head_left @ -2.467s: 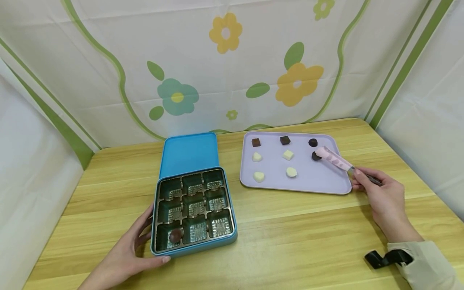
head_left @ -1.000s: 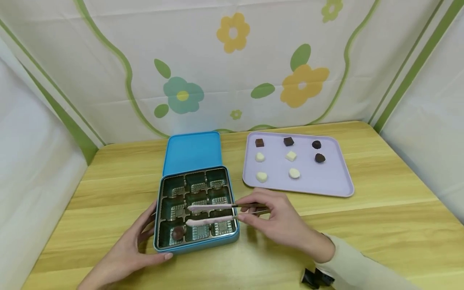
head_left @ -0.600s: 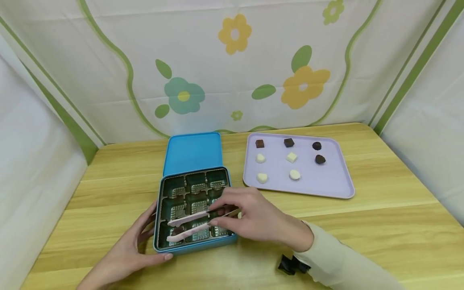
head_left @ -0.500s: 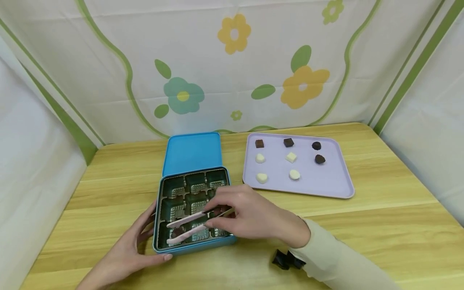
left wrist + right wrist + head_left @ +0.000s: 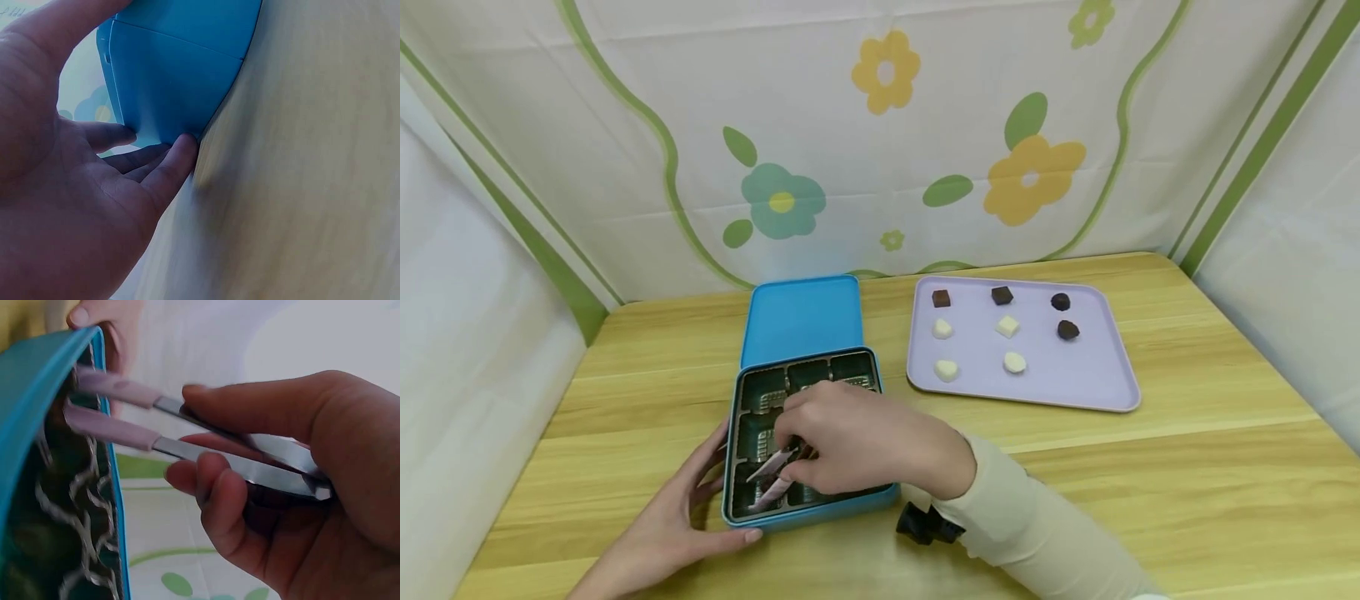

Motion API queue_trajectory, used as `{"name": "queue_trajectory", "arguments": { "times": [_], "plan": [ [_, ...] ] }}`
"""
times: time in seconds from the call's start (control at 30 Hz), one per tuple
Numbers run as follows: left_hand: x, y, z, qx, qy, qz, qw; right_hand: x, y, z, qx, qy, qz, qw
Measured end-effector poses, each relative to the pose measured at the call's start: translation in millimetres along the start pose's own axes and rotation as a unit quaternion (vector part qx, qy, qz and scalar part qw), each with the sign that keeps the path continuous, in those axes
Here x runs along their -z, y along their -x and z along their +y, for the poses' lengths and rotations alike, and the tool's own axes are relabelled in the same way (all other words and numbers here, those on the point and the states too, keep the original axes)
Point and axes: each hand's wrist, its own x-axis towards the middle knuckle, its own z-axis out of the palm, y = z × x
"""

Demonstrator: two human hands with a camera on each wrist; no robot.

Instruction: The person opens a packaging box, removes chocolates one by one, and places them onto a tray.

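Observation:
A blue tin (image 5: 820, 512) with a dark tray of square compartments stands at the table's front. My left hand (image 5: 658, 529) holds its front left corner, thumb along the front wall, fingers against the left side (image 5: 169, 75). In my right hand (image 5: 868, 437) is a pair of metal tongs with pink tips (image 5: 115, 425), pinched between thumb and fingers. Their tips reach down into the front left compartment, on either side of a round brown chocolate (image 5: 766, 483), mostly hidden. Whether they touch it I cannot tell. The right hand covers several other compartments.
A blue lid (image 5: 805, 318) lies behind the tin. To the right sits a lilac tray (image 5: 1097, 379) with several brown and white chocolates, among them a white one (image 5: 1014, 362). A patterned cloth (image 5: 865, 167) rises behind the wooden table (image 5: 1075, 500).
From the lilac tray, my right hand has carried the tongs left over the tin and then down into the front left compartment. The left hand keeps its place on the tin.

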Motion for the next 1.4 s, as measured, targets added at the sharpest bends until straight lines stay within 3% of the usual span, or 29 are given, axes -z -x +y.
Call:
{"name": "queue_trajectory", "arguments": {
  "times": [0.13, 0.3, 0.7, 0.83, 0.93, 1.0, 1.17, 1.27, 1.4],
  "plan": [
    [-0.2, -0.3, 0.5, -0.005, 0.002, 0.002, 1.0, -2.1, -2.4, -2.3, 0.006, 0.007, -0.004, 1.0],
    [-0.3, 0.1, 0.4, -0.015, -0.001, 0.004, 0.9999, -2.5, 1.9, 4.4, 0.011, -0.022, 0.003, 1.0],
    [-1.5, 1.0, -2.4, -0.011, -0.007, 0.004, 0.9999, 1.0, 20.8, 27.1, 0.021, -0.119, 0.07, 0.99],
    [-1.3, 0.9, -2.4, -0.019, -0.004, 0.003, 0.9998, 0.3, 25.0, 32.6, 0.028, -0.155, 0.095, 0.983],
    [-1.7, 0.5, -2.3, -0.021, 0.001, 0.005, 0.9998, 1.4, 31.1, 37.2, 0.015, -0.207, 0.118, 0.971],
    [-2.3, 0.5, -2.4, -0.019, 0.0, 0.009, 0.9998, 1.6, 37.0, 41.7, -0.001, -0.258, 0.129, 0.958],
    [-2.6, 0.4, -2.8, -0.011, -0.001, 0.012, 0.9999, 0.4, 54.4, 59.2, -0.051, -0.373, 0.155, 0.913],
    [-3.0, 0.5, -3.2, -0.013, -0.003, 0.013, 0.9998, -0.1, 67.0, 70.1, -0.085, -0.412, 0.179, 0.89],
    [-3.7, 0.5, -3.6, -0.011, -0.005, 0.014, 0.9998, -2.5, 84.9, 84.8, -0.111, -0.44, 0.208, 0.867]
  ]
}}
